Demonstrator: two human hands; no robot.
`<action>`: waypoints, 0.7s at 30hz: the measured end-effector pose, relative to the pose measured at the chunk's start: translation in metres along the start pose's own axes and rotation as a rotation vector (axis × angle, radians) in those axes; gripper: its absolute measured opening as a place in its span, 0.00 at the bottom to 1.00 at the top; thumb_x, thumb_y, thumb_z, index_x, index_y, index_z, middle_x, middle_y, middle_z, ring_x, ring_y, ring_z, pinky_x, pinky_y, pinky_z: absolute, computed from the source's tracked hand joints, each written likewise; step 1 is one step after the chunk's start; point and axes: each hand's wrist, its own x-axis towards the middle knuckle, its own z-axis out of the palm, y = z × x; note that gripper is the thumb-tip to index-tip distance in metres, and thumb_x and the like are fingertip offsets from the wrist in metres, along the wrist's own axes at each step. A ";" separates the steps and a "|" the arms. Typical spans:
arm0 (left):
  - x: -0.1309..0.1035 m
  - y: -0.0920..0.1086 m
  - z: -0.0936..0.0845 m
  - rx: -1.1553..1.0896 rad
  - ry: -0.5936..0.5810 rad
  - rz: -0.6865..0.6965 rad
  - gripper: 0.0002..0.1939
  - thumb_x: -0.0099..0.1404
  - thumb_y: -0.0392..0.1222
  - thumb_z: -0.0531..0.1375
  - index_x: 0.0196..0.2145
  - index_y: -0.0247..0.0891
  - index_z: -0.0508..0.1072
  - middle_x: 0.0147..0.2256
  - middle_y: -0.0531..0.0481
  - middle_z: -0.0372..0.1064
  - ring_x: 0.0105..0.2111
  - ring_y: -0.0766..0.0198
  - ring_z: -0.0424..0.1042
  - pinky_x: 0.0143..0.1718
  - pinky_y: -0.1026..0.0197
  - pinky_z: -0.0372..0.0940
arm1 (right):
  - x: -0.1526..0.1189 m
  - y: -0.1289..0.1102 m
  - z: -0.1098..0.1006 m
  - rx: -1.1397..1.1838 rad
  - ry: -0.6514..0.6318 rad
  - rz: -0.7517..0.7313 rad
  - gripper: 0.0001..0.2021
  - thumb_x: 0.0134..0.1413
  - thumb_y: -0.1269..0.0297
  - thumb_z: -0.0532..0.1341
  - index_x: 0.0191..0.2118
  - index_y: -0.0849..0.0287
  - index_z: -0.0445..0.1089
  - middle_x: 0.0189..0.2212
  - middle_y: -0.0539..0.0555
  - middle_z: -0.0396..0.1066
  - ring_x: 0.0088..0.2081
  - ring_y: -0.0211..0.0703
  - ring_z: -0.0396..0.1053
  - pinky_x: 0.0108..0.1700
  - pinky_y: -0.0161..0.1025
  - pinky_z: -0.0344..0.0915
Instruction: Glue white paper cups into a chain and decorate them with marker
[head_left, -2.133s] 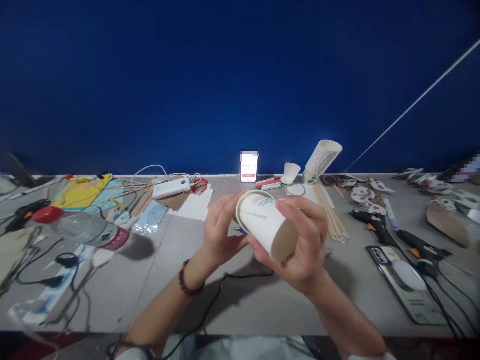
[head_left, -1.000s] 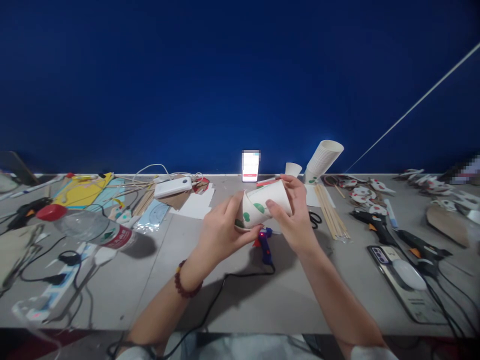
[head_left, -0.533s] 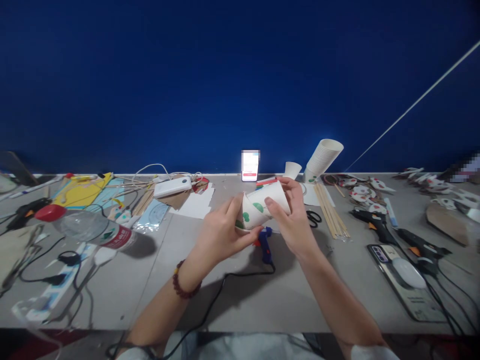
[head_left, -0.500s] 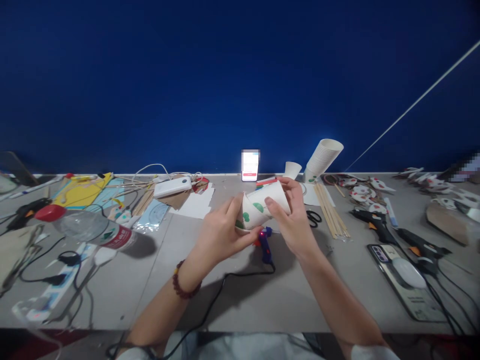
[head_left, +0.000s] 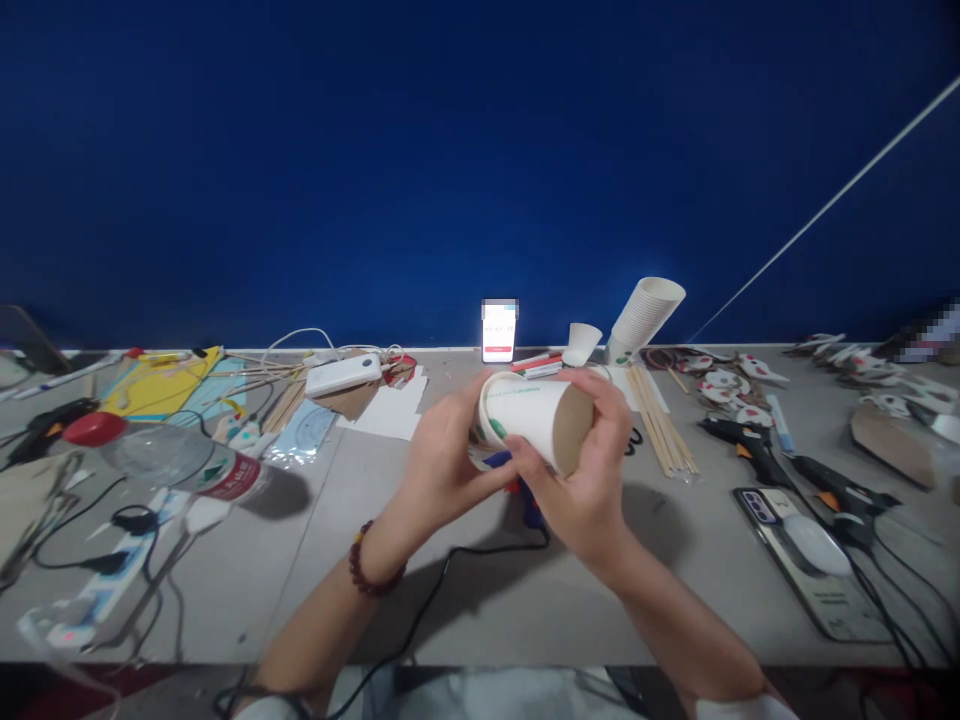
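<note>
A white paper cup (head_left: pixel 525 412) with green print lies sideways in the air between my two hands. Its right end is a flat brown disc (head_left: pixel 574 432), turned toward me. My left hand (head_left: pixel 442 455) is wrapped round the left end, where a curved white rim shows; whether a second cup sits there is hidden by the fingers. Fingers and thumb of my right hand (head_left: pixel 589 475) grip the cup near the brown end. Below it, partly covered by the hands, a blue glue gun (head_left: pixel 533 510) rests on the table with its cable running left.
A leaning stack of paper cups (head_left: pixel 646 318), a cut cup piece (head_left: pixel 581 343) and wooden sticks (head_left: pixel 660 425) are behind my right hand. Black glue guns (head_left: pixel 750 450) and a phone (head_left: pixel 814 590) lie right. A plastic bottle (head_left: pixel 176 455) and a power strip (head_left: pixel 124 570) are left.
The cup has been turned so that its brown end now faces me and the print has rotated. My right hand has shifted slightly right and down around that end.
</note>
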 end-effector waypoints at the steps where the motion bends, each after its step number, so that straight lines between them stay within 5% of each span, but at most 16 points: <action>1: -0.001 0.000 0.001 -0.011 0.007 -0.005 0.39 0.65 0.52 0.65 0.67 0.41 0.55 0.56 0.35 0.72 0.51 0.48 0.76 0.49 0.50 0.71 | -0.001 -0.001 0.000 -0.010 0.003 -0.016 0.31 0.57 0.59 0.67 0.63 0.45 0.55 0.56 0.58 0.63 0.59 0.59 0.65 0.60 0.63 0.67; 14: 0.000 -0.002 0.011 -0.041 0.168 0.048 0.28 0.67 0.53 0.63 0.59 0.41 0.64 0.53 0.38 0.75 0.54 0.49 0.74 0.59 0.43 0.64 | -0.006 -0.009 0.001 -0.060 0.021 -0.034 0.29 0.57 0.59 0.67 0.62 0.47 0.57 0.54 0.59 0.63 0.59 0.59 0.65 0.60 0.64 0.68; 21: -0.003 -0.004 0.013 -0.017 0.190 0.086 0.30 0.68 0.59 0.60 0.61 0.41 0.63 0.53 0.36 0.75 0.52 0.46 0.75 0.56 0.43 0.66 | -0.009 -0.014 -0.002 -0.024 0.012 -0.020 0.30 0.56 0.62 0.68 0.62 0.45 0.56 0.55 0.58 0.62 0.58 0.58 0.66 0.59 0.65 0.68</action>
